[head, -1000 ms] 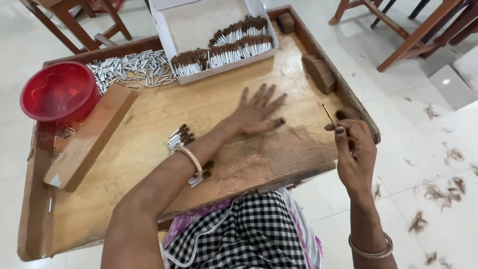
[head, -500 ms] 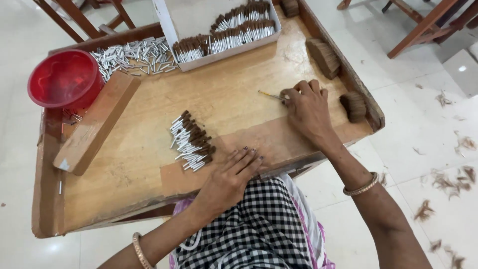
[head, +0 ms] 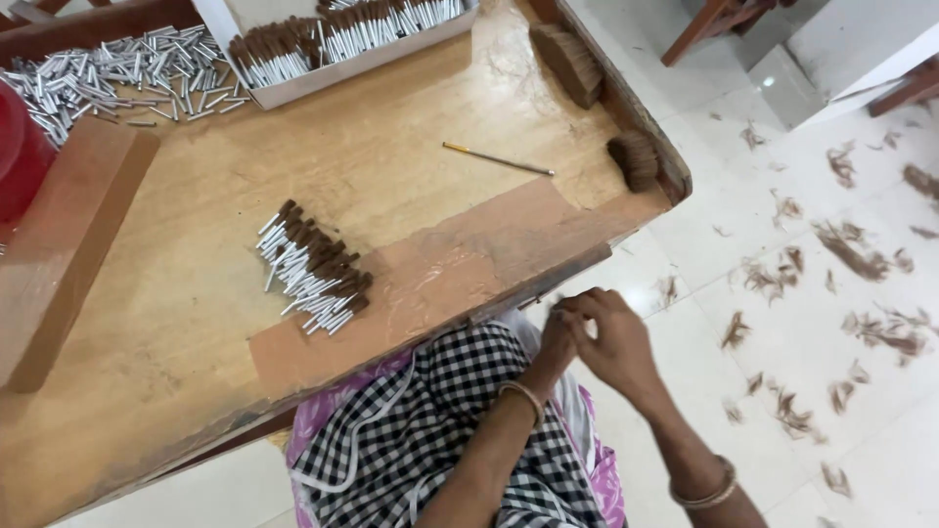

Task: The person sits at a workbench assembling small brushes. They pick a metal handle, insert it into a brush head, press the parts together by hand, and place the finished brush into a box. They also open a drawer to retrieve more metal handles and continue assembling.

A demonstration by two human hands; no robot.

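Both hands are together below the near edge of the low wooden work tray (head: 411,284), above the lap in the black-and-white checked cloth (head: 430,440). The right hand (head: 616,342) has its fingers curled and pressed together, and the left hand (head: 559,337) meets it from behind – whether they pinch something between them I cannot tell, it is too small to see. On the tray, well apart from the hands, lies a loose heap of small white-stemmed, brown-tipped brush pieces (head: 313,266), placed near the edge where it is easy to reach. A thin yellow-ended metal rod (head: 497,159) rests alone farther back – near the flat brown fibre bundle (head: 636,159) at the corner.
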